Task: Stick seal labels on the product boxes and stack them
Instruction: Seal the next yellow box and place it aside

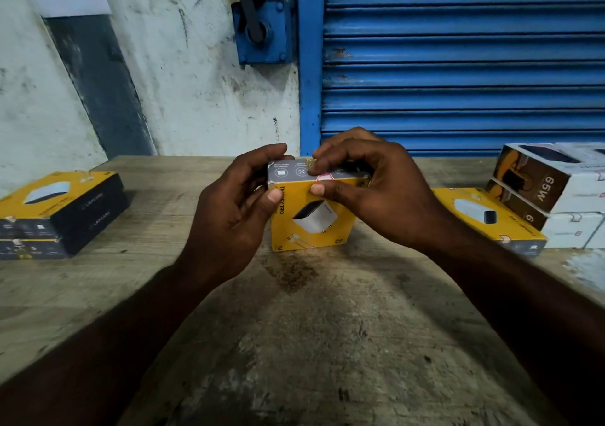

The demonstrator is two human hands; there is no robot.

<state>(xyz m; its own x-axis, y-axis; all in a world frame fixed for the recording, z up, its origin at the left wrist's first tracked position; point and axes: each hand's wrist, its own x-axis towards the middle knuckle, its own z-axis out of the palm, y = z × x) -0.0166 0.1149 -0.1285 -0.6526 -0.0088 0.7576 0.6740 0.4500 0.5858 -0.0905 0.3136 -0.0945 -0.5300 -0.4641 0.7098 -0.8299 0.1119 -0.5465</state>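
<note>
Currently grips yellow product box [311, 225] with both hands, mid-table, toward the far side. Looks to rest it bottom edge down on wooden table [311, 343], charger picture facing near, grey panel on top. Clamps left hand [235, 209] round box's left end: thumb on yellow front, fingers curled over the top. Pinches box's top front edge with right hand [370, 189]: forefinger down on seal label [324, 177], thumb just below on the yellow face, other fingers curled over the top. Shows label as small red-and-white sticker folded over the edge between grey top and yellow front.

Shows stack of two yellow-and-black boxes [62, 212] at left, well apart from the hands. Shows single yellow box [484, 219] lying flat at right, against pile of white-and-brown boxes [550, 189], one marked 65W. Shows blue roller shutter [458, 58] at far right and stained white wall [183, 98] at far left.
</note>
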